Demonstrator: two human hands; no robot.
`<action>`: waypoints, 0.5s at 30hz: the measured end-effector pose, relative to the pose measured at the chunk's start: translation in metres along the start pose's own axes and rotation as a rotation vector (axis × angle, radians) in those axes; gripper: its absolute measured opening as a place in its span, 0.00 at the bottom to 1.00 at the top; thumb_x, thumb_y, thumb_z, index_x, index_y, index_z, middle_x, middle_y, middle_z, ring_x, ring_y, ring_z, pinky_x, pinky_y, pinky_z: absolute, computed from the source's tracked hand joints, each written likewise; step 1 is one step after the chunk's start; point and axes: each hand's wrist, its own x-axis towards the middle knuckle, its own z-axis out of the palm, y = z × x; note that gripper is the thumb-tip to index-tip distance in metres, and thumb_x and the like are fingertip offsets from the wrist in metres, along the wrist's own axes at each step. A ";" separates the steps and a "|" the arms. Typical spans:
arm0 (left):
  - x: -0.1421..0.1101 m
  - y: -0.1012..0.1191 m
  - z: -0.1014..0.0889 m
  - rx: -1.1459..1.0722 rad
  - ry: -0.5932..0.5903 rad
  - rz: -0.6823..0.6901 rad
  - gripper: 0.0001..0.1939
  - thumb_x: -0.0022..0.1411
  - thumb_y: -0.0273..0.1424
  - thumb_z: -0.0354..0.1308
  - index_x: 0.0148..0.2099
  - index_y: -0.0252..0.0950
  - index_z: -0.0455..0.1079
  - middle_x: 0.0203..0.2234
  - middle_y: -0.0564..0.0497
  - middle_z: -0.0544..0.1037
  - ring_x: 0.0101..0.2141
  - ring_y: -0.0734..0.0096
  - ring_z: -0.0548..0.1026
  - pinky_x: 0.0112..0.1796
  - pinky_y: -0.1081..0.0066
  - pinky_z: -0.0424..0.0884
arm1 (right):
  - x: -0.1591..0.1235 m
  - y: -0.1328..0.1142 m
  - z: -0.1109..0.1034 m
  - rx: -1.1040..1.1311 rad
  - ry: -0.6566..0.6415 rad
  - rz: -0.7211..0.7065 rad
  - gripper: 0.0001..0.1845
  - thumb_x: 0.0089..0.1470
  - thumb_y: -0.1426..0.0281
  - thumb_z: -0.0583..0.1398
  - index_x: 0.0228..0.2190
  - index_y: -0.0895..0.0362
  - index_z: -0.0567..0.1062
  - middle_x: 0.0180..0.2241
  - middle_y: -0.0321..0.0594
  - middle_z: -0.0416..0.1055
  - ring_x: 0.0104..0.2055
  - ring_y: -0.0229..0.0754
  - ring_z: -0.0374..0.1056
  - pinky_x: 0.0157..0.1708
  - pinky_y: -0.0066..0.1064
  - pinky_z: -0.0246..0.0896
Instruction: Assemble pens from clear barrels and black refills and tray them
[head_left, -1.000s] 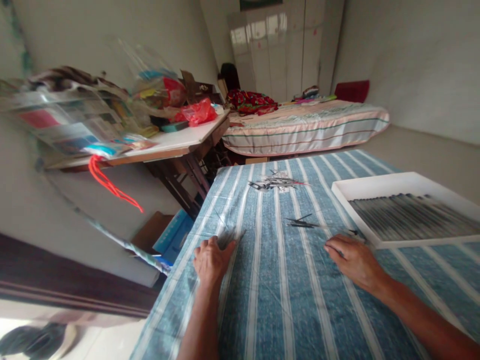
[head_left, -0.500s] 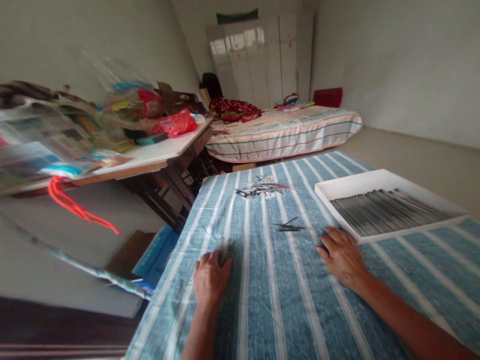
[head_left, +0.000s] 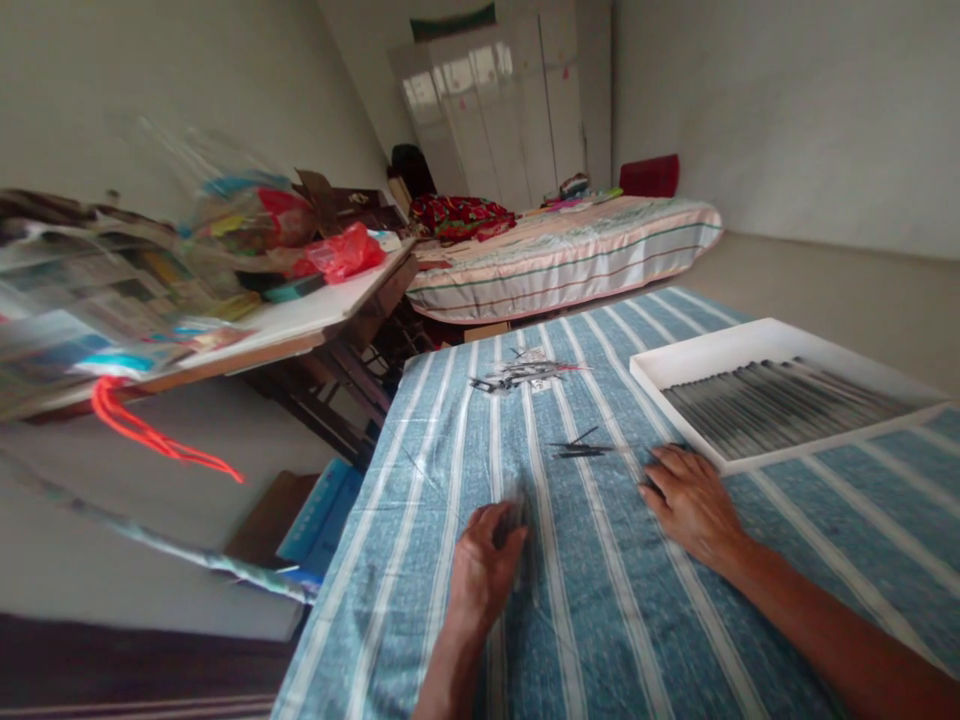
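My left hand (head_left: 484, 560) is over the striped blue cloth (head_left: 622, 640), its fingers curled toward the thumb. A blurred greyish shape shows at its fingertips, too smeared to name. My right hand (head_left: 691, 505) rests on the cloth beside the near left corner of a white box (head_left: 832, 455), fingers bent and pressed together; something dark shows at the fingertips, mostly hidden. Inside the box lie many thin dark sticks (head_left: 780, 405) side by side. Between and beyond my hands is a small group of black sticks (head_left: 581, 450). Farther off lies a pile of dark thin pieces (head_left: 525, 372).
On the left, a white-topped table (head_left: 300, 325) carries plastic bags, a red bag (head_left: 345, 252) and a hanging red cord (head_left: 161, 440). Below it stands a blue box (head_left: 322, 520). A bed (head_left: 570, 250) and a wardrobe (head_left: 495, 120) are behind the cloth-covered table.
My left hand has moved to the right across the cloth, its fingers still curled. The right hand stays by the box. The camera view has shifted slightly.
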 end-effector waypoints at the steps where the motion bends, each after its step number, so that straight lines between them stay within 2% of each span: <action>1: 0.000 -0.001 0.000 -0.032 0.008 -0.024 0.16 0.52 0.31 0.55 0.44 0.35 0.72 0.38 0.45 0.77 0.38 0.62 0.76 0.42 0.65 0.71 | 0.000 0.000 0.000 0.000 0.000 0.002 0.12 0.54 0.68 0.55 0.31 0.59 0.77 0.43 0.50 0.71 0.48 0.53 0.62 0.48 0.44 0.55; 5: 0.002 -0.005 -0.002 -0.068 0.044 -0.110 0.16 0.50 0.29 0.55 0.43 0.35 0.72 0.33 0.48 0.79 0.35 0.63 0.77 0.40 0.65 0.72 | 0.000 0.000 -0.001 0.013 0.009 -0.003 0.12 0.54 0.68 0.55 0.30 0.59 0.77 0.43 0.51 0.71 0.48 0.53 0.62 0.48 0.45 0.55; 10: 0.003 -0.008 -0.001 -0.025 0.039 -0.129 0.15 0.49 0.29 0.56 0.42 0.35 0.71 0.28 0.50 0.78 0.30 0.66 0.77 0.36 0.68 0.72 | 0.000 0.002 0.001 0.052 0.024 -0.043 0.11 0.54 0.70 0.54 0.30 0.59 0.77 0.41 0.50 0.72 0.47 0.52 0.63 0.48 0.43 0.57; 15: 0.002 -0.005 0.000 0.131 0.045 -0.173 0.17 0.50 0.26 0.54 0.44 0.34 0.71 0.28 0.51 0.77 0.29 0.69 0.75 0.33 0.72 0.69 | -0.002 0.005 0.006 0.107 0.047 -0.110 0.11 0.54 0.72 0.54 0.33 0.59 0.77 0.40 0.49 0.72 0.47 0.50 0.64 0.48 0.42 0.59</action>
